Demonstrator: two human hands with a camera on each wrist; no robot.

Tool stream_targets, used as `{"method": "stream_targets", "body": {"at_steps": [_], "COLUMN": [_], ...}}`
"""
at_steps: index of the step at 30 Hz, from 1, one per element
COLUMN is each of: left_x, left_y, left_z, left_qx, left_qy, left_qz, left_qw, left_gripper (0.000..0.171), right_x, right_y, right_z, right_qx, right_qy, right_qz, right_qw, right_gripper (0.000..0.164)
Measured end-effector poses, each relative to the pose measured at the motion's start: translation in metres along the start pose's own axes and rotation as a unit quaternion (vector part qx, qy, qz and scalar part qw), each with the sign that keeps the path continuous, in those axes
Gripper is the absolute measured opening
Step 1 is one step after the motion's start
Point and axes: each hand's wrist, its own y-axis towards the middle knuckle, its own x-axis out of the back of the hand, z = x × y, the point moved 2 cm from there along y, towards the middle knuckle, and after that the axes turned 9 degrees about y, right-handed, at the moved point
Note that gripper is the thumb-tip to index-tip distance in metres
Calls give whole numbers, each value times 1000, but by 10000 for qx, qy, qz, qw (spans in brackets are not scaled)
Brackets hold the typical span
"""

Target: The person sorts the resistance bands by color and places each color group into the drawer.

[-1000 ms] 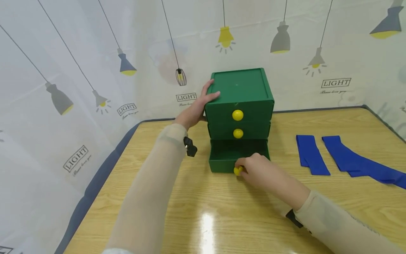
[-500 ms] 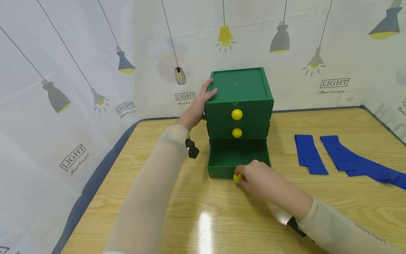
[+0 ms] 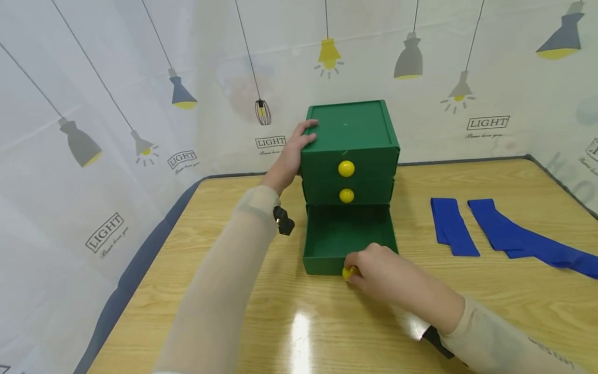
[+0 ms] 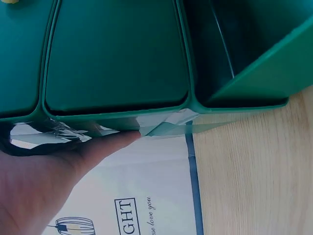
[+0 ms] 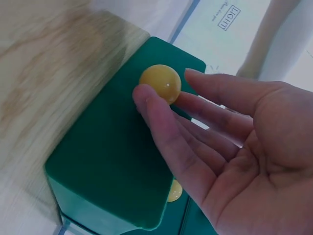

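A green drawer cabinet with three stacked drawers stands on the table in the head view. My left hand rests on its top left edge, fingertips on the top. In the left wrist view, the thumb lies straight along the side wall. The bottom drawer is pulled out and shows a bare green floor inside. My right hand holds that drawer's yellow knob, with fingers bent around it. In the right wrist view the thumb is slightly apart from the knob.
Two blue cloth strips, a short one and a long one, lie on the wooden table right of the cabinet. The upper drawers are closed, with yellow knobs. A lamp-print curtain hangs behind the table.
The bottom drawer has slid farther out toward me, with my right hand on its knob. My left hand stays on the cabinet's top left edge, its fingers slightly shifted.
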Motion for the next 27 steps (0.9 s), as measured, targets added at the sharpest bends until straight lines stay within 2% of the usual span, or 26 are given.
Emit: {"method": "stream_targets", "body": {"at_steps": [4, 10, 22, 27], "left_x": [-1, -2, -6, -8], "left_y": [0, -2, -3, -1], "left_z": [0, 0, 3, 5], "left_qx": [20, 71, -31, -213], "left_qy": [-87, -181, -412, -430], "left_qz": [-10, -129, -359, -589], "left_qw": [10000, 9997, 9985, 9971], "left_gripper": [53, 54, 52, 52], "right_x": [2, 5, 14, 34], "right_y": [-2, -2, -7, -13], "right_z": [1, -1, -8, -14], "right_qx": [-86, 103, -24, 284], "right_qy": [135, 418, 1094, 1405], "right_qz": [108, 258, 891, 979], "right_qw": [9998, 9987, 9900, 9848], "right_gripper": [11, 10, 27, 28]}}
